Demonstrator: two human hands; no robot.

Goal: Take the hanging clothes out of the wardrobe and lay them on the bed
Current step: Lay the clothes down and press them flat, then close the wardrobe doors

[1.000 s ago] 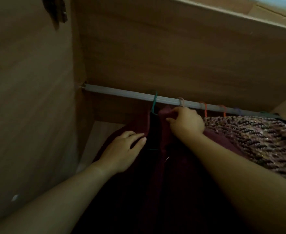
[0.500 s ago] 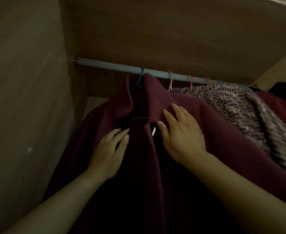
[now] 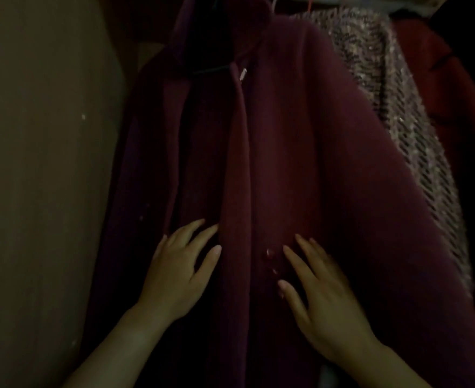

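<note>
A long dark maroon coat [image 3: 300, 152] hangs in the wardrobe and fills most of the view. Its collar sits on a dark hanger [image 3: 211, 69] near the top. Two red buttons [image 3: 269, 253] show on its front edge. My left hand [image 3: 180, 270] lies flat on the coat's left front panel, fingers spread. My right hand [image 3: 323, 292] rests flat on the right front panel just beside the buttons, fingers apart. Neither hand grips the cloth.
The wardrobe's wooden side wall [image 3: 40, 177] stands close on the left. Behind the coat on the right hang a pink-and-black knitted garment [image 3: 393, 113] and a red garment [image 3: 460, 107]. An orange hanger hook [image 3: 310, 2] shows at the top.
My view has dropped from the rail down the coat. Both hands slid down from the collar area to the coat's middle, by the buttons.
</note>
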